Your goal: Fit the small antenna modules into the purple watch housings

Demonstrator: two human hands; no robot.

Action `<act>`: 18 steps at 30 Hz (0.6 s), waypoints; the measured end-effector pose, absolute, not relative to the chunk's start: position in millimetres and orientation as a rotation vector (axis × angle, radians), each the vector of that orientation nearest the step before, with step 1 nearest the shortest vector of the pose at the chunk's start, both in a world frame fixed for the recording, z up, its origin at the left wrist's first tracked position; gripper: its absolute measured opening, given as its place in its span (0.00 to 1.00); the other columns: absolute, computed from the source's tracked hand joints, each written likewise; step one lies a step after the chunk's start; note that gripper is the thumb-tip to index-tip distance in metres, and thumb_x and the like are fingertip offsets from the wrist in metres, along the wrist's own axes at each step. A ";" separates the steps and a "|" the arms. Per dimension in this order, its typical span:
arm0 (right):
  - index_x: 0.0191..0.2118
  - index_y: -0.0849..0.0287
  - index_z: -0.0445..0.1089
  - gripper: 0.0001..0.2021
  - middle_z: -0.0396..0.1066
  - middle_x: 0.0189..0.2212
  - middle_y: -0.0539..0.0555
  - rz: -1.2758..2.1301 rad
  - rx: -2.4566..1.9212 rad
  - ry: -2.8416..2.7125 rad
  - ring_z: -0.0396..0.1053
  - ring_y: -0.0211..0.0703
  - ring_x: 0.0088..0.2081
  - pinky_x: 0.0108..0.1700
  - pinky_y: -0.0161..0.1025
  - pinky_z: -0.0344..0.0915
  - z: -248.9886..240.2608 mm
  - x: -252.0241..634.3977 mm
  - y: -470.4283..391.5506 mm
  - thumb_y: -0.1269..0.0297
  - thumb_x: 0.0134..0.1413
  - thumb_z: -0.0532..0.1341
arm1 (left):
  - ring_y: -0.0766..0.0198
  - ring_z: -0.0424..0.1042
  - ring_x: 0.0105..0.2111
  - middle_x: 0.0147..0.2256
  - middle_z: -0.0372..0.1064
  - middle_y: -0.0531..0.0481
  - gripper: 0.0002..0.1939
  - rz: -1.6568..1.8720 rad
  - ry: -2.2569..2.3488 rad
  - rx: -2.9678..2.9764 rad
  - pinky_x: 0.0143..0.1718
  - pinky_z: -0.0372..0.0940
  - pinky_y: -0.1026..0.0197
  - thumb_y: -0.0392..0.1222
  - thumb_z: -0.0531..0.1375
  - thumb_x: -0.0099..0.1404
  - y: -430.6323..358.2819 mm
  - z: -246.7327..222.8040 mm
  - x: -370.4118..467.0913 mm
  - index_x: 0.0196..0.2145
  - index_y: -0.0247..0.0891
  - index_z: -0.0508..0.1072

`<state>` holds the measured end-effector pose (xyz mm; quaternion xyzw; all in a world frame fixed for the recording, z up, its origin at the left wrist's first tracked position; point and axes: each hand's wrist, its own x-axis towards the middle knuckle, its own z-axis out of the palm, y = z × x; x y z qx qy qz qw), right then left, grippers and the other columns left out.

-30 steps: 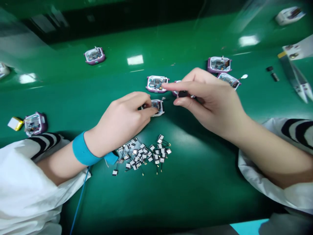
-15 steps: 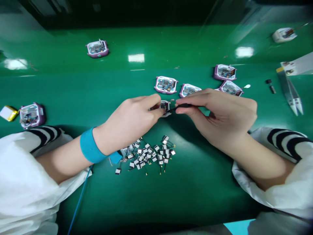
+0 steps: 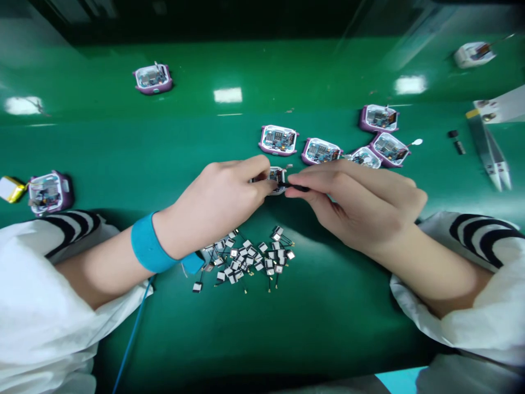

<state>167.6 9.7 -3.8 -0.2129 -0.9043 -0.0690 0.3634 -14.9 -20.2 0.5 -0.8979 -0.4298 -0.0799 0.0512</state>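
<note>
A small watch case with an exposed circuit board (image 3: 278,176) lies at the middle, partly hidden by fingers. My left hand (image 3: 229,191), with a blue wrist strap (image 3: 150,243), grips its left side between thumb and fingers. A thin black tool (image 3: 297,187) is pinched in my right hand (image 3: 353,202), its tip over the board. Just behind sit a purple-rimmed case (image 3: 279,140) and another one (image 3: 322,151) to its right. In front of my hands lies a pile of small white-and-black parts with short leads (image 3: 246,257).
More open cases lie at the right (image 3: 379,118), back left (image 3: 153,79) and far left (image 3: 50,192), the last beside a yellow battery (image 3: 12,189). Metal tweezers (image 3: 488,148) and a small black piece (image 3: 456,142) are at the right. A blue cord (image 3: 133,339) runs from the strap.
My right hand has moved slightly left and its fingers have lowered around the black tool, uncovering a case behind it. My left hand stays at the middle case.
</note>
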 end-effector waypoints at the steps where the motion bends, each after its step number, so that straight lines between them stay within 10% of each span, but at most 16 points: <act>1: 0.30 0.61 0.67 0.02 0.72 0.25 0.49 -0.201 -0.548 -2.329 0.70 0.31 0.27 0.29 0.26 0.64 -3.8 167.1 8.8 0.73 0.48 0.60 | 0.67 0.68 0.26 0.34 0.68 0.51 0.11 -0.237 -1.310 -2.730 0.21 0.54 0.65 0.34 0.48 0.63 -20.0 0.6 -14.8 0.30 0.37 0.69; 18: 0.25 0.59 0.59 0.07 0.69 0.21 0.50 0.094 -0.660 -2.224 0.68 0.35 0.24 0.22 0.30 0.62 -19.1 164.1 7.1 0.74 0.46 0.59 | 0.67 0.68 0.29 0.36 0.68 0.50 0.11 -0.296 -1.429 -2.804 0.22 0.56 0.65 0.36 0.48 0.64 -20.8 1.0 -14.8 0.32 0.37 0.70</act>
